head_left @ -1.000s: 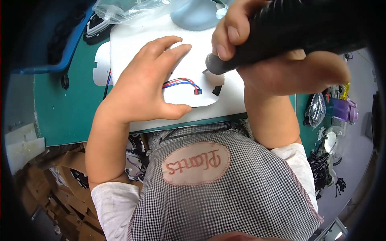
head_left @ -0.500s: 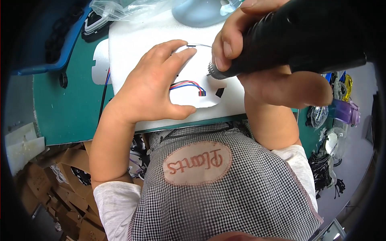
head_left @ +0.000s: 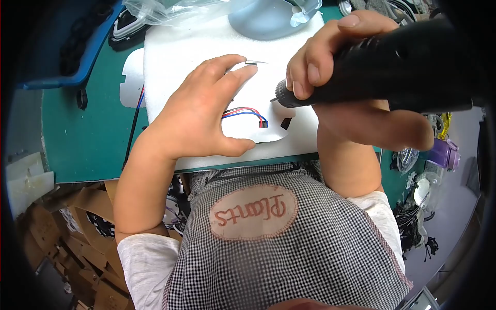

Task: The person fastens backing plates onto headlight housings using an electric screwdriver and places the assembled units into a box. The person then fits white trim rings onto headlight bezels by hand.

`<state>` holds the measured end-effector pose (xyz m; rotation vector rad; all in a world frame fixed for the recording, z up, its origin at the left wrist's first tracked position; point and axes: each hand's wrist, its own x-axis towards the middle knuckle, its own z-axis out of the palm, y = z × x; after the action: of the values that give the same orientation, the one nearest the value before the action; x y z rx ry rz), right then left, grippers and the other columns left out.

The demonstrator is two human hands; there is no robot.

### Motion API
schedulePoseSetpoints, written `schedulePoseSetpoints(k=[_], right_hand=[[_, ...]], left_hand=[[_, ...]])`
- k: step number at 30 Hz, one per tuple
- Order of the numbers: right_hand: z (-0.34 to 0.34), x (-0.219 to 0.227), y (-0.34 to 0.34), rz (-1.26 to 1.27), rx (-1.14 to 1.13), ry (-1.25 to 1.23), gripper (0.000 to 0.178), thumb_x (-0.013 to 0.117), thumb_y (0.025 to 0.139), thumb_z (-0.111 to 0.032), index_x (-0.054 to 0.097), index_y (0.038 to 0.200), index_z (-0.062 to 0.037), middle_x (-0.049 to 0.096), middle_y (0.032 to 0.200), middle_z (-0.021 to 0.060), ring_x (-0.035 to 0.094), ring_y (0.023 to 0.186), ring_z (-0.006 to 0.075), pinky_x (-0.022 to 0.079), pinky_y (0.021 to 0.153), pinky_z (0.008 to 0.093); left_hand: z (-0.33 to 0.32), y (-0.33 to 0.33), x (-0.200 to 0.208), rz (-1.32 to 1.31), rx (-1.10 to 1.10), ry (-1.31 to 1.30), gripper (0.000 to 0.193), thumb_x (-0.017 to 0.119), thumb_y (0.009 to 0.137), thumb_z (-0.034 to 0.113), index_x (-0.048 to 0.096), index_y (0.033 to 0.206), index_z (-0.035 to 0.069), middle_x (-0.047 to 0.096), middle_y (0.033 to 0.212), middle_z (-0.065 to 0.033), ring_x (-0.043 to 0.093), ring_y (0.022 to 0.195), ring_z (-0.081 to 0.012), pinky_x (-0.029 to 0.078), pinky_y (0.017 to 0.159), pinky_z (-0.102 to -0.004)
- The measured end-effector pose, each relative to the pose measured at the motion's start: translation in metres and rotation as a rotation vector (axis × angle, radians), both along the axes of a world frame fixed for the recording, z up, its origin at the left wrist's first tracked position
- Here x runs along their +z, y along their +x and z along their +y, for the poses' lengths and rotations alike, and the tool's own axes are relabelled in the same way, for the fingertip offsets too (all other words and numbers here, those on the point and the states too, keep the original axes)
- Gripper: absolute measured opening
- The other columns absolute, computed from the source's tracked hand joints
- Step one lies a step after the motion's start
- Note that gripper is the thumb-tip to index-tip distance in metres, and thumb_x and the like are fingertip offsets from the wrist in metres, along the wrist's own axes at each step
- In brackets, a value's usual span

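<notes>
Left hand (head_left: 194,111) spread, fingers apart, over plate (head_left: 245,133) on pad (head_left: 163,64) | right hand (head_left: 356,121) clamped on driver (head_left: 392,67), tip contact unclear | work apparently unfinished: wires (head_left: 242,110) end unplugged

Left fingers (head_left: 235,146) cover part of the white panel (head_left: 243,131); pale blue shell (head_left: 261,23) cut off at top
</notes>
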<state>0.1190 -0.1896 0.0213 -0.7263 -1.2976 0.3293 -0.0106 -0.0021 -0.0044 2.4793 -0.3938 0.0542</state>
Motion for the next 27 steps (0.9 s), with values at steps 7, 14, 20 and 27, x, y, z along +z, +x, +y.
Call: schedulePoseSetpoints(k=[7, 14, 20, 27], right_hand=[[0.001, 0.007, -0.001, -0.087, 0.029, -0.019, 0.110, 0.056, 0.063, -0.086, 0.040, 0.126, 0.0030, 0.055, 0.081, 0.0138, 0.059, 0.063, 0.0196, 0.053, 0.059, 0.0298], [0.018, 0.003, -0.009, -0.010, 0.013, -0.013, 0.104, 0.062, 0.065, -0.080, 0.042, 0.122, 0.0040, 0.056, 0.079, 0.0140, 0.058, 0.061, 0.0199, 0.053, 0.057, 0.0298], [0.023, -0.010, -0.011, 0.008, -0.028, 0.026, 0.100, 0.065, 0.065, -0.078, 0.044, 0.118, 0.0043, 0.056, 0.077, 0.0141, 0.059, 0.060, 0.0202, 0.053, 0.055, 0.0298], [0.007, -0.014, -0.011, 0.053, -0.099, 0.050, 0.098, 0.064, 0.066, -0.079, 0.044, 0.116, 0.0034, 0.056, 0.075, 0.0149, 0.058, 0.058, 0.0206, 0.052, 0.054, 0.0293]], left_hand=[[0.000, 0.001, -0.002, 0.032, 0.008, -0.001, 0.090, 0.079, 0.056, 0.035, 0.048, 0.135, 0.007, 0.043, 0.138, -0.0200, 0.041, 0.128, -0.0390, 0.039, 0.105, -0.0454], [0.010, 0.000, -0.010, 0.016, 0.014, -0.006, 0.089, 0.080, 0.056, 0.034, 0.048, 0.135, 0.007, 0.043, 0.138, -0.0199, 0.041, 0.128, -0.0388, 0.039, 0.105, -0.0451], [0.011, -0.001, -0.010, 0.011, 0.008, -0.021, 0.088, 0.080, 0.057, 0.033, 0.048, 0.135, 0.008, 0.043, 0.138, -0.0199, 0.041, 0.128, -0.0384, 0.039, 0.105, -0.0449], [0.004, 0.005, -0.006, 0.029, -0.014, 0.015, 0.091, 0.079, 0.053, 0.033, 0.048, 0.135, 0.008, 0.042, 0.139, -0.0194, 0.041, 0.128, -0.0386, 0.038, 0.105, -0.0446]])
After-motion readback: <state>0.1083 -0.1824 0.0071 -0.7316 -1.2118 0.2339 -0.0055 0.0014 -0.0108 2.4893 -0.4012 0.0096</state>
